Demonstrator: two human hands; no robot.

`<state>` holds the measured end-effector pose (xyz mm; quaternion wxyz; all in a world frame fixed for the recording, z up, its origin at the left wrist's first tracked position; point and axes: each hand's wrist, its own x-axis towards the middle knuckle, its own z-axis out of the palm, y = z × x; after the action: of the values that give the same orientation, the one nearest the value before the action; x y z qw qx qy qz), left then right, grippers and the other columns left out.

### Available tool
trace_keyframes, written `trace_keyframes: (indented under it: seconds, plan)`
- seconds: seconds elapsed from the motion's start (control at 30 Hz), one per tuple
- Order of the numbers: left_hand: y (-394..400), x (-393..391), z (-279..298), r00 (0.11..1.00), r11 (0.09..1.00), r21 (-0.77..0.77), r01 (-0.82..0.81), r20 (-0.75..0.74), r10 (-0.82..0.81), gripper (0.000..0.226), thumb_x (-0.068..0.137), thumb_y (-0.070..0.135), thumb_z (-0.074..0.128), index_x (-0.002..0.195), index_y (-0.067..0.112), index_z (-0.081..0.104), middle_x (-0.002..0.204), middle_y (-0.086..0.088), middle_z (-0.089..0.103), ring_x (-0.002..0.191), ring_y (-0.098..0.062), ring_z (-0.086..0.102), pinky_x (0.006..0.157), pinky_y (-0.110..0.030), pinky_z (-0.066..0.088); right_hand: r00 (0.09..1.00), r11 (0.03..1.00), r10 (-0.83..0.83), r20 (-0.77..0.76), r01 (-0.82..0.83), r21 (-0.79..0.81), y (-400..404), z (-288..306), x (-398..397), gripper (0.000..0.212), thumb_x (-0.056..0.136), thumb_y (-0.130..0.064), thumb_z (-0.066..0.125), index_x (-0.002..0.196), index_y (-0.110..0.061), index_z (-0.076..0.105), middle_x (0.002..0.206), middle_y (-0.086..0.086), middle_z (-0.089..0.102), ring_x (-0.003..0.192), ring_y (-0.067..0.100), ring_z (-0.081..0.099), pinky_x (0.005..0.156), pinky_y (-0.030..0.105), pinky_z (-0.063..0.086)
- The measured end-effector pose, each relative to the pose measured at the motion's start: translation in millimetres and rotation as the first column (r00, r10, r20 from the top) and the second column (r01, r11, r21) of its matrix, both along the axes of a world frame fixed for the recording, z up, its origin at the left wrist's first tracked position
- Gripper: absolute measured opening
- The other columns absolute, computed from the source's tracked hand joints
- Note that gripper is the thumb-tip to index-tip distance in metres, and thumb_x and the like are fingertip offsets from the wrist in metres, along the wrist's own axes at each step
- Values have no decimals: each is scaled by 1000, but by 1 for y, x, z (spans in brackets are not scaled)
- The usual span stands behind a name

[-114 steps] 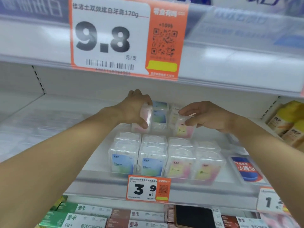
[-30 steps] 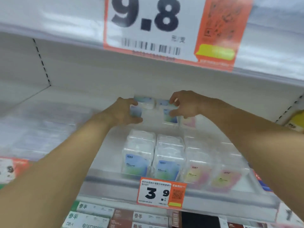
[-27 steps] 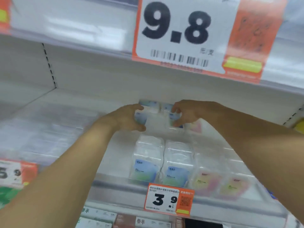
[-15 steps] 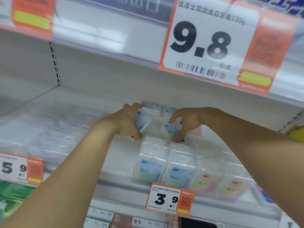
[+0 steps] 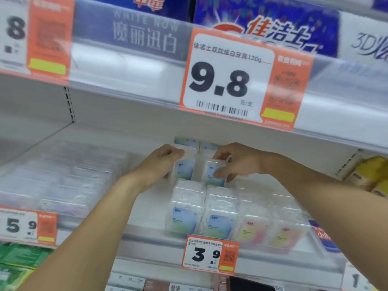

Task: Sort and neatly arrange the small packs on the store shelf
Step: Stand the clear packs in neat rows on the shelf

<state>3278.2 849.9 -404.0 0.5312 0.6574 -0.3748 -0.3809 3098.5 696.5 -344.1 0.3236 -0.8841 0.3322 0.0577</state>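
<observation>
Small clear packs stand in rows on the white shelf. At the front, two blue-labelled packs sit left of two pink-yellow ones. Behind them my left hand grips an upright blue-labelled pack from its left side. My right hand pinches a second blue-labelled pack beside it, fingers over its top and thumb on its front. More blue-topped packs show at the very back, partly hidden by my hands.
Blurred clear packs fill the shelf's left part. Price tags 3.9 and 5.9 hang on the front rail. The upper shelf edge with a 9.8 tag overhangs closely. Yellow packs stand at the right.
Both hands have brought their blue-labelled packs forward from the back, standing them side by side right behind the front row. The camera has tilted up and to the left.
</observation>
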Motion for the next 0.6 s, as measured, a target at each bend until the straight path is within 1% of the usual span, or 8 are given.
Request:
trace_keyframes:
  seconds: [0.07,0.17,0.23,0.3,0.37,0.43,0.5,0.6]
  plan:
    - [1,0,0,1000,1000,-1,9,7,-9,19,93,30,55,102,18,66,105,-4,70,101,-25,64,98,-48,50,1000,998,-19,22,18,60,3,3,-2,32,82,-23,80,108,-8,68,114,9,64,100,29,69,85,38,61]
    - [6,-2,2,998,999,3,51,-24,-51,20,95,26,55,106,17,69,104,-3,73,103,-23,67,93,-38,53,998,991,-56,31,52,122,7,5,-6,36,81,-36,78,105,-10,70,111,6,63,109,28,65,91,40,58]
    - [10,-5,3,996,997,1,75,-44,-75,20,95,25,55,106,18,70,103,0,74,102,-20,67,90,-34,53,998,991,-54,26,51,123,8,5,-8,36,80,-42,78,101,-13,72,107,3,64,109,24,64,95,40,56]
    - [12,-7,3,994,996,1,88,-57,-88,20,95,25,55,108,20,70,105,1,74,102,-19,67,88,-32,53,999,993,-43,21,41,115,9,4,-10,33,80,-44,77,98,-17,73,102,-2,65,104,20,63,96,37,55]
    - [14,-10,3,993,995,6,95,-65,-94,20,94,26,56,109,20,69,106,2,74,104,-18,66,86,-30,52,999,993,-35,7,34,116,10,5,-12,29,82,-45,75,96,-19,73,98,-4,63,96,15,60,90,29,54]
    - [16,-11,3,992,994,13,106,-67,-105,22,94,27,57,110,21,70,109,3,73,106,-19,65,88,-31,52,999,989,-38,-1,38,146,12,7,-13,25,85,-42,73,94,-19,72,95,-4,61,89,12,56,80,24,48]
    - [17,-12,3,991,992,21,124,-62,-123,22,94,27,56,111,23,70,111,4,72,108,-19,65,93,-33,51,999,985,-32,-7,32,167,13,8,-15,24,87,-38,72,97,-16,73,94,-4,62,87,11,55,77,21,45]
    - [18,-14,4,990,991,26,134,-52,-133,22,94,25,56,109,24,72,110,5,73,107,-18,65,96,-36,52,1000,988,-29,-8,30,150,15,7,-15,25,89,-37,70,97,-14,74,90,-3,60,84,10,52,76,19,43]
